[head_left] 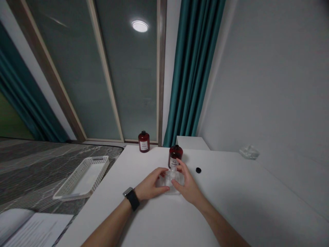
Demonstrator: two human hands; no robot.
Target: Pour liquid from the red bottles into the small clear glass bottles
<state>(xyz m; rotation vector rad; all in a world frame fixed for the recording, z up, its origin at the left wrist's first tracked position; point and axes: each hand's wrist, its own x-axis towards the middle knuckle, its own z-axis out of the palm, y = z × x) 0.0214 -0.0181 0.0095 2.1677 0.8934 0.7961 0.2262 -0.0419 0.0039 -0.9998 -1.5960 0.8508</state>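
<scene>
My left hand (pixel 153 184), with a watch at the wrist, curves its fingers and thumb around the left side of a clear plastic tray (pixel 171 192) on the white table. From the right, my right hand (pixel 187 183) pinches a small clear bottle (pixel 173 170) standing upright at the tray. The tray's inside is partly hidden by my fingers and too blurred to make out. Just behind my fingertips stands a dark red-brown bottle (pixel 175 152) with a white label and no cap visible. A small round black cap (pixel 198 170) lies on the table to the right.
Another red-brown bottle (pixel 144 142), black-capped, stands near the far edge of the white table (pixel 159 219). Crumpled clear plastic (pixel 249 152) lies at the far right by the wall. Left of the table are a white basket (pixel 64 195) and an open book (pixel 38 228).
</scene>
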